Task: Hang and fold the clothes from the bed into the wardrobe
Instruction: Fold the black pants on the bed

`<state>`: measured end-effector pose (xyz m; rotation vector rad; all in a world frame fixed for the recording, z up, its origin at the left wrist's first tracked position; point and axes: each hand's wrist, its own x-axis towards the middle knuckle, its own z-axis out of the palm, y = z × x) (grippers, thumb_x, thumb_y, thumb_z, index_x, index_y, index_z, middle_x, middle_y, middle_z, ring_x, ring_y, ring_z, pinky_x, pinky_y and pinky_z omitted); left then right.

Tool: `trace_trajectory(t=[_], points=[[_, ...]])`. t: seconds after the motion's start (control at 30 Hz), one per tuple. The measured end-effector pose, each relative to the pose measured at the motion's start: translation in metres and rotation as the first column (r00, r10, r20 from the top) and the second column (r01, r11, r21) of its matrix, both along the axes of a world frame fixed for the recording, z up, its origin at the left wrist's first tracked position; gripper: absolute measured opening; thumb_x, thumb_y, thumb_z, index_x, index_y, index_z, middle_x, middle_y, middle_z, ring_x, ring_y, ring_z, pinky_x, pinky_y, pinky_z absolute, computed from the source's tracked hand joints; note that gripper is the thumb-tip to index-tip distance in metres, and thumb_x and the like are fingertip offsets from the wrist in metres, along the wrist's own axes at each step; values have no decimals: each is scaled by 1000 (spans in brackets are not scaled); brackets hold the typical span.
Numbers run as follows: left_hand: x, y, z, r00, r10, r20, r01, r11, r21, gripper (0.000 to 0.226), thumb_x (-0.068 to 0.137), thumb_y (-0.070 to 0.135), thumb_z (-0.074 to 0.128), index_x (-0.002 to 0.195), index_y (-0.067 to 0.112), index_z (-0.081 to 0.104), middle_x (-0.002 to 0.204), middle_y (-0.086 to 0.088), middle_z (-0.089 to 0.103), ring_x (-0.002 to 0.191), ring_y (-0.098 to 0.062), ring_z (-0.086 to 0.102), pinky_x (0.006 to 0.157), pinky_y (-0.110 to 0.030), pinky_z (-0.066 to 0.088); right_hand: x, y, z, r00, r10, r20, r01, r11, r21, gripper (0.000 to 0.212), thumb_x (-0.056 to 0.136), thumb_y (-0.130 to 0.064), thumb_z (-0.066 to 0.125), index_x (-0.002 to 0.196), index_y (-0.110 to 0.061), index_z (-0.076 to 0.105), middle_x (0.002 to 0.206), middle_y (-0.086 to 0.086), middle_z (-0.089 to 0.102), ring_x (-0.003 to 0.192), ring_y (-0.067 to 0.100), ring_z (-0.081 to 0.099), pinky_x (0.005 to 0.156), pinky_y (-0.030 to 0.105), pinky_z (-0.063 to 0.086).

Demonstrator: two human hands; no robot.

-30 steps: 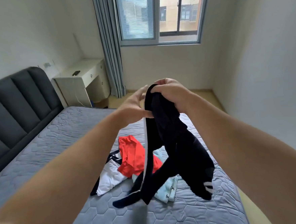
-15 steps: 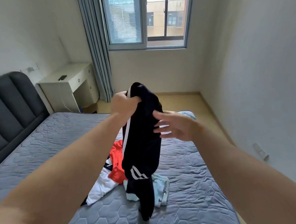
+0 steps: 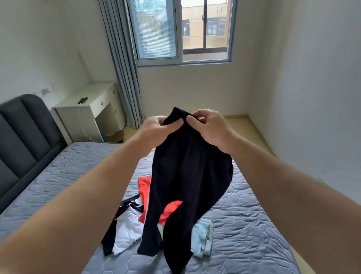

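Holding, centre of frame: one pair of black trousers (image 3: 186,179), gripped at the top edge by your two hands. Your left hand (image 3: 155,131) pinches the waistband, thumb laid over the cloth. Your right hand (image 3: 212,130) pinches it just beside, fingers curled round the fabric. Two trouser legs hang down over the bed (image 3: 70,166); whether their ends touch it you cannot tell.

Lower centre, on the bed, three items in one heap:
- one red garment (image 3: 144,186)
- one white garment (image 3: 128,232) with dark trim
- one pale blue garment (image 3: 202,238)

Left of frame: one dark headboard (image 3: 15,135), one white desk (image 3: 91,100) bearing one phone (image 3: 83,100).

Top centre: one curtain (image 3: 123,66), one window (image 3: 180,25).
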<state>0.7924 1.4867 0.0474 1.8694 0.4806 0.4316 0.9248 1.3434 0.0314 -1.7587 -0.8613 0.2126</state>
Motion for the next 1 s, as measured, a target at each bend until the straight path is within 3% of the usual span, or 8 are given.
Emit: trace_trajectory(t=[0.17, 0.27, 0.33, 0.47, 0.6, 0.73, 0.83, 1.0], points=[[0, 2, -5, 985, 81, 152, -95, 992, 86, 24, 91, 41, 71, 92, 17, 72, 94, -13, 74, 88, -31, 72, 88, -56, 57, 1, -16, -14, 986, 149, -80, -159, 977, -139, 34, 69, -54, 80, 96, -38, 68, 89, -14, 76, 79, 7, 74, 71, 30, 60], [3, 5, 3, 970, 90, 227, -110, 991, 77, 7, 89, 43, 69, 88, 37, 74, 90, 3, 75, 90, -19, 73, 91, -48, 59, 13, -32, -34, 989, 147, -35, -145, 860, -490, 40, 62, -35, 85, 97, -33, 67, 89, -13, 75, 83, 8, 73, 78, 32, 59], [5, 10, 7, 960, 100, 262, -127, 988, 91, 11, 92, 40, 69, 86, 49, 73, 90, 16, 75, 89, -7, 72, 91, -40, 59, 19, -39, -46, 995, 100, -21, -93, 800, -593, 34, 67, -30, 84, 98, -30, 70, 93, -7, 75, 88, 15, 73, 84, 36, 60], [8, 22, 6, 942, 176, 285, -233, 955, 181, 7, 94, 39, 65, 91, 43, 70, 89, 17, 73, 92, -8, 70, 91, -38, 58, 26, -45, -37, 997, 68, -46, -81, 770, -633, 40, 63, -47, 87, 95, -28, 74, 84, -7, 76, 79, 13, 74, 62, 30, 61], [7, 31, -1, 889, 339, 309, -424, 864, 271, 6, 99, 39, 57, 99, 36, 62, 99, 9, 68, 93, -11, 64, 90, -39, 54, 39, -48, 3, 994, -18, 105, 69, 856, -512, 41, 63, -46, 91, 88, -17, 75, 84, 1, 75, 79, 18, 73, 70, 30, 60], [2, 45, 3, 925, 313, 216, -366, 888, 280, 8, 100, 32, 58, 101, 27, 64, 91, 7, 69, 92, -20, 68, 82, -36, 56, 48, -65, 39, 998, 4, 64, 17, 942, -334, 17, 77, -27, 87, 84, -18, 74, 73, -5, 72, 69, 18, 68, 61, 23, 55], [2, 49, 13, 912, 319, 257, -395, 850, 349, 14, 101, 37, 55, 100, 25, 61, 89, 9, 66, 88, -15, 64, 72, -30, 47, 53, -74, 56, 996, -84, -41, 81, 994, -67, 22, 84, -15, 82, 104, -9, 74, 96, 10, 76, 89, 28, 74, 82, 37, 61], [6, 45, 20, 996, 84, 17, -82, 862, 500, 17, 101, 30, 60, 110, 17, 66, 101, 0, 71, 96, -21, 67, 91, -42, 56, 51, -85, 65, 976, -144, 160, 174, 966, -189, 14, 88, -19, 77, 92, -7, 72, 85, 8, 71, 80, 24, 68, 73, 32, 56]])
